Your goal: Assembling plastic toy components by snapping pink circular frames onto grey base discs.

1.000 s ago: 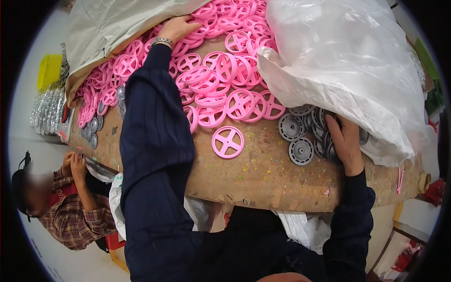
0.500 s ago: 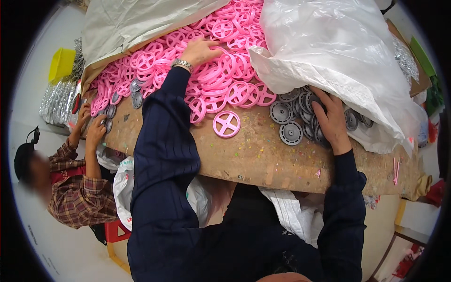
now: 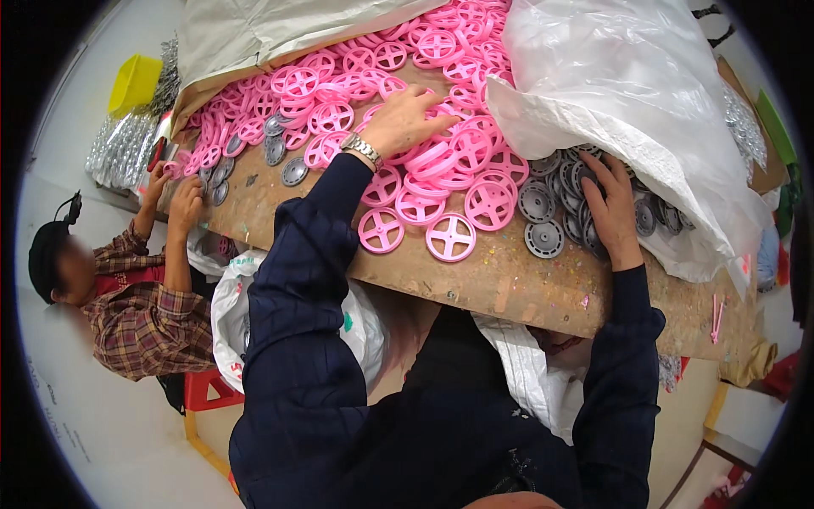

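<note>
A heap of pink plastic wheel rings with cross spokes (image 3: 492, 206) spreads over the wooden table (image 3: 398, 276). My left hand (image 3: 404, 124), with a metal watch at the wrist, lies on the heap, fingers stretched and apart. Under its palm some rings are hidden. Farther right, my right hand (image 3: 617, 208) rests with spread fingers on a pile of grey plastic wheel discs (image 3: 543, 239), at the edge of a white woven sack (image 3: 564, 123). One pink ring (image 3: 451, 237) lies flat toward the near table edge. Neither hand is lifting anything that I can see.
At the left a co-worker (image 3: 148, 297) handles small parts at the table edge. A cream sack (image 3: 254, 47) covers the far left of the heap. White bags (image 3: 229, 318) hang below the table. Pink sticks (image 3: 717, 318) lie at the right.
My left hand has come nearer and to the right, and pink rings have slid along toward the near edge. My right hand stays at the grey discs. The whole view has shifted slightly.
</note>
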`<state>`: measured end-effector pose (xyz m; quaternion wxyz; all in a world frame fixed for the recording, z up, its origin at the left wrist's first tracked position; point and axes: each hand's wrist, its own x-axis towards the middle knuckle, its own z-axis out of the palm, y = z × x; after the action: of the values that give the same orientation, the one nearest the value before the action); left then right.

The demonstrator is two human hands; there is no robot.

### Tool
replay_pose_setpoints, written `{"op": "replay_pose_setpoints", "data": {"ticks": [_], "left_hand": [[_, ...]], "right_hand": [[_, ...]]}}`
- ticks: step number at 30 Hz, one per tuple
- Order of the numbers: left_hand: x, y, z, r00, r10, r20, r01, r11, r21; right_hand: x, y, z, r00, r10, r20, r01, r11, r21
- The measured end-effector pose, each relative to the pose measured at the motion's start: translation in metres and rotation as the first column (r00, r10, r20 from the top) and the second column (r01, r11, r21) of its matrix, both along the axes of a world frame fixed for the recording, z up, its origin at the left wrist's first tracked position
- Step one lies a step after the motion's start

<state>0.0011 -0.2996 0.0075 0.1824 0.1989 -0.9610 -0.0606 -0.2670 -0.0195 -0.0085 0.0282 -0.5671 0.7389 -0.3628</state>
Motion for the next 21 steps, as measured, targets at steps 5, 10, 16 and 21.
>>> {"op": "replay_pose_setpoints", "data": {"ticks": [5, 10, 16, 21], "left_hand": [[0.015, -0.009, 0.014, 0.981, 0.148, -0.126, -0.167, 0.975, -0.150], [0.046, -0.055, 0.030, 0.792, 0.602, -0.105, -0.602, 0.741, -0.297], [0.045, -0.093, 0.024, 0.664, 0.739, 0.110, -0.702, 0.668, -0.249], [0.015, -0.077, 0.013, 0.754, 0.633, 0.178, -0.643, 0.766, 0.001]], "right_hand": [[-0.001, 0.002, 0.000, 1.000, -0.019, -0.019, 0.019, 1.000, 0.014], [-0.001, -0.001, -0.003, 0.997, -0.034, -0.077, 0.030, 0.998, -0.046], [0.001, -0.006, -0.003, 0.996, -0.025, -0.084, 0.019, 0.997, -0.074], [-0.001, 0.001, -0.001, 0.998, -0.034, -0.059, 0.034, 0.999, 0.001]]}}
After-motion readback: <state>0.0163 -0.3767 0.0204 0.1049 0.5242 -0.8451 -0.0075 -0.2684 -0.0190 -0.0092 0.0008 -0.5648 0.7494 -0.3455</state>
